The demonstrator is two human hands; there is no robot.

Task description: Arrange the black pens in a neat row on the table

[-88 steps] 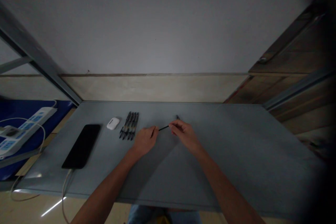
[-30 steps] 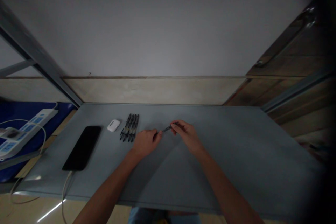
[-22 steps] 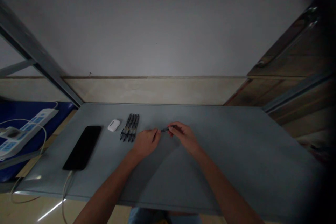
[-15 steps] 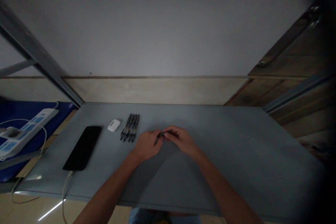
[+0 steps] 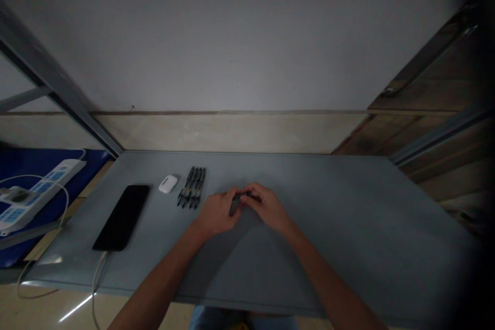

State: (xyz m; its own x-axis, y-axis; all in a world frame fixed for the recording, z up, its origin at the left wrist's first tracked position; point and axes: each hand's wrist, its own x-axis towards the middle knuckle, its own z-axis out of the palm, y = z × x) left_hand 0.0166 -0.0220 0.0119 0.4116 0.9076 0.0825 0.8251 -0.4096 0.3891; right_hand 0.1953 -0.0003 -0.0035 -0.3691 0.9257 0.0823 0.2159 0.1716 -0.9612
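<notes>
A: Where are the 2 hands?

B: Both meet over the middle of the tabletop, a little toward its far edge. The left hand comes in from the near edge on a bare forearm that slants up and to the right, knuckles up, fingers curled toward the right hand. The right hand comes in on a forearm that slants up and to the left, also back-up, its fingers bent toward the left hand. The fingertips of the 2 hands touch or nearly touch.

A: What do they hold?

B: A thin dark pen lies between them. The right hand pinches it with its fingertips, and the left hand's fingertips close on its other end. Only a short piece shows in the gap; the rest is hidden by fingers, and the light is too dim to tell its parts.

A: And it sits where?

B: Just above the tabletop, between the hands; I cannot tell whether it touches the surface.

A: What else lies there?

B: A row of 4 dark pens lies side by side just left of the left hand, toward the far edge. Left of them is a small white case, then a black phone lying flat near the left edge, with a cable running off the near edge. Past the left edge, a white power strip rests on a blue surface.
</notes>
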